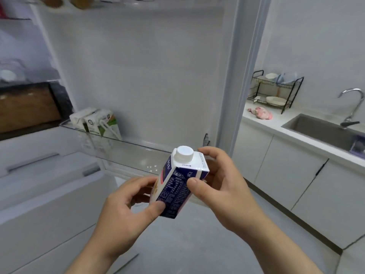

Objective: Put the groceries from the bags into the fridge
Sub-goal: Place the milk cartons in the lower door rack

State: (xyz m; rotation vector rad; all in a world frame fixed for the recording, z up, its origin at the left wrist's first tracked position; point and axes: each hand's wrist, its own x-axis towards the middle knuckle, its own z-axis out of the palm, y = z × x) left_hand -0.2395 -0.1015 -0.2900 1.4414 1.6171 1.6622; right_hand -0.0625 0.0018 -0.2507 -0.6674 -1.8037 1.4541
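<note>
A small blue and white carton (174,186) with a white screw cap is held tilted in front of the open fridge door. My left hand (126,210) grips its lower end, thumb on the blue printed side. My right hand (219,180) grips its upper part, thumb on the same side and fingers behind the top. Just beyond the carton runs the clear door shelf (126,153). Two green and white cartons (98,123) stand upright at that shelf's left end.
The fridge interior with shelves and a brown box (27,109) lies to the left, white drawers (39,167) below it. To the right are a counter with a sink (324,131), a tap (353,107), a black dish rack (274,91) and a pink cloth (260,113).
</note>
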